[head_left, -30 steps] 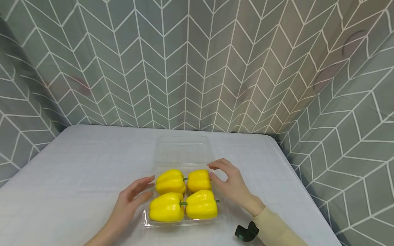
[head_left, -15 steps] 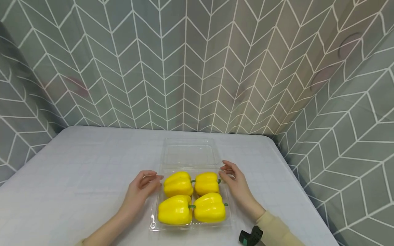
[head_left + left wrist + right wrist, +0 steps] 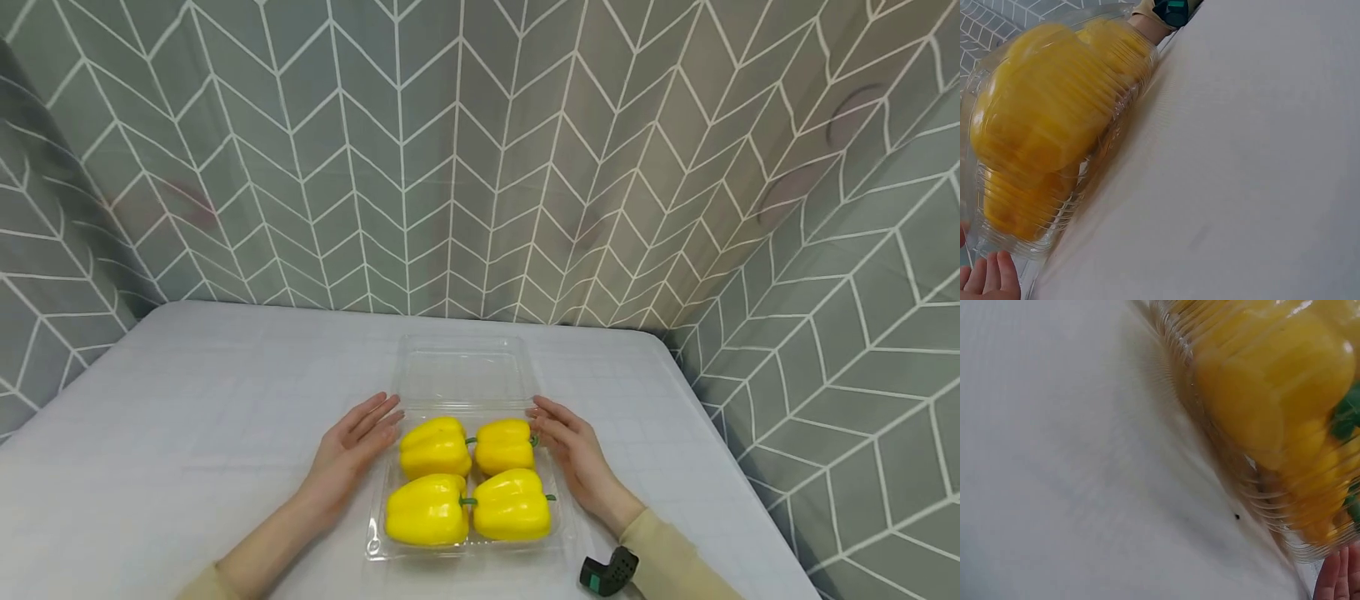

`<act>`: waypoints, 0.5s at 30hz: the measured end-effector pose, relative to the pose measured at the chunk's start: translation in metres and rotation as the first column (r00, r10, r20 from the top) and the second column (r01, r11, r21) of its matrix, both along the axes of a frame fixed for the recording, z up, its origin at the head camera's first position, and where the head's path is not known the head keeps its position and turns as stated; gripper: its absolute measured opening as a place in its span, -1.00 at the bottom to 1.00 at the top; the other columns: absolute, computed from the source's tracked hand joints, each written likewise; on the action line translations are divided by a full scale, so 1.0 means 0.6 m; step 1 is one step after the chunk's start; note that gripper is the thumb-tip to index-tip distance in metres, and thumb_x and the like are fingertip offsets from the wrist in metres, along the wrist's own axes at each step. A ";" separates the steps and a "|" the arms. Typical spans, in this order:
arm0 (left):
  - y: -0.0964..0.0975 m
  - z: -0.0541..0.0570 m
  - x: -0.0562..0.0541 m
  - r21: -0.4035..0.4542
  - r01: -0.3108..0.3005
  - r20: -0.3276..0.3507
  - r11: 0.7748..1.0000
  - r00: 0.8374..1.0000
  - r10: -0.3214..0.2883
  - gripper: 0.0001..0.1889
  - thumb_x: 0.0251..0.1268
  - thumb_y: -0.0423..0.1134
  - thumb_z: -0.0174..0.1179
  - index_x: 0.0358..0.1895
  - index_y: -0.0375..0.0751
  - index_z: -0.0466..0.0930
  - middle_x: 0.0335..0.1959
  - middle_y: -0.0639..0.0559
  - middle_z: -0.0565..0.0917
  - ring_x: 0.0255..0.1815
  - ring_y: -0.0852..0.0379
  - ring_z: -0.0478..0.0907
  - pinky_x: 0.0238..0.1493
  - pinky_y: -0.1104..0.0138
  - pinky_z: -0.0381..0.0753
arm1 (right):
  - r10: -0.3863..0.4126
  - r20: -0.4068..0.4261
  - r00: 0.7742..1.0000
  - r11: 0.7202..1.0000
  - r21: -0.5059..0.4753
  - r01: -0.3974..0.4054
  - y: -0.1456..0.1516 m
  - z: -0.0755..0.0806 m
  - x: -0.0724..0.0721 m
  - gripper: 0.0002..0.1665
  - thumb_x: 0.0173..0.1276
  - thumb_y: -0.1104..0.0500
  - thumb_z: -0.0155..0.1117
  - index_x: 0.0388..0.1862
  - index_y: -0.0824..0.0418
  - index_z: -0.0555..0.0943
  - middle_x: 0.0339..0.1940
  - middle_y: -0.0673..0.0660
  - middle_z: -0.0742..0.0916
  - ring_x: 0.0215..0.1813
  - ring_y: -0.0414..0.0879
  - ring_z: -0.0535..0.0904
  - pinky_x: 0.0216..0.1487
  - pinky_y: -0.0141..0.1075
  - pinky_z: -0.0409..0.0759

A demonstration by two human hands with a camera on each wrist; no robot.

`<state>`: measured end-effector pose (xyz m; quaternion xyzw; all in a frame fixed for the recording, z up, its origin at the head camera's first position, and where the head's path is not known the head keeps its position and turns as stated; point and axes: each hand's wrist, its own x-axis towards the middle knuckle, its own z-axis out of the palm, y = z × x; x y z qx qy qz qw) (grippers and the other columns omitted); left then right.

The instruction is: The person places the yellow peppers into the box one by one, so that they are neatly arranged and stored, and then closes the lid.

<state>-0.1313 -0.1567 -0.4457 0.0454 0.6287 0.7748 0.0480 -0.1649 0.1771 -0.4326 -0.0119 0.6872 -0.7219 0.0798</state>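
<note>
Several yellow bell peppers [image 3: 435, 510] with green stems lie in two rows in a clear plastic clamshell container [image 3: 377, 552]. Its clear lid [image 3: 465, 372] is folded back flat, away from the person. Along the container's left side is my left hand [image 3: 347, 457], fingers extended toward the hinge. My right hand [image 3: 581, 460] lies along the opposite side, its fingers also fairly straight and close to the rear right pepper's stem. In the left wrist view, fingertips [image 3: 1007, 265] reach the ribbed wall's far corner. Whether either hand presses the wall, I cannot tell.
The container stands on a table with a white cloth [image 3: 225, 383], near the person's side. A grey curtain [image 3: 420, 167] with a white chevron pattern hangs behind and at both sides. A black device [image 3: 609, 572] is at the right wrist.
The container with the peppers shifted slightly right in view, then stayed put. Both hands' fingers, bent earlier near its rear corners, have straightened along its sides.
</note>
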 end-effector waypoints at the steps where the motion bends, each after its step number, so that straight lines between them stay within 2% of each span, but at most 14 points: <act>1: -0.002 0.000 0.000 0.023 0.013 0.001 1.000 1.000 -0.013 -0.28 0.46 -0.27 0.18 0.56 -0.22 0.04 0.54 -0.10 0.27 0.31 0.35 0.49 0.27 0.49 0.52 | 0.005 -0.006 1.000 1.000 -0.008 -0.005 0.000 -0.002 0.000 -0.40 0.51 0.14 0.12 0.47 0.26 0.35 0.31 0.24 0.55 0.14 -0.12 0.57 0.36 -0.29 0.48; 4: -0.005 -0.001 -0.002 0.075 0.040 0.015 0.996 0.999 -0.041 -0.27 0.47 -0.30 0.15 0.58 -0.21 -0.01 0.57 -0.10 0.21 0.32 0.36 0.48 0.29 0.46 0.50 | 0.015 -0.022 1.000 0.999 -0.031 -0.016 0.001 -0.004 0.000 -0.40 0.51 0.16 0.13 0.48 0.25 0.32 0.26 0.21 0.54 0.14 -0.12 0.57 0.28 -0.41 0.53; 7: -0.006 0.002 -0.002 0.098 0.051 0.035 0.994 0.998 -0.054 -0.26 0.48 -0.31 0.14 0.59 -0.19 -0.03 0.58 -0.08 0.19 0.32 0.37 0.47 0.30 0.46 0.50 | 0.024 -0.039 0.999 0.999 -0.036 -0.025 0.001 -0.005 -0.001 -0.39 0.52 0.16 0.14 0.49 0.23 0.31 0.20 0.15 0.55 0.13 -0.11 0.57 0.23 -0.43 0.56; 15: -0.007 0.004 -0.003 0.043 0.052 0.026 0.998 0.998 -0.053 -0.30 0.49 -0.29 0.13 0.58 -0.14 0.02 0.56 -0.01 0.25 0.31 0.34 0.47 0.29 0.50 0.49 | 0.026 -0.068 0.997 0.999 -0.039 -0.029 0.006 -0.009 -0.004 -0.39 0.53 0.15 0.15 0.48 0.24 0.28 0.16 0.12 0.55 0.09 -0.11 0.57 0.20 -0.39 0.59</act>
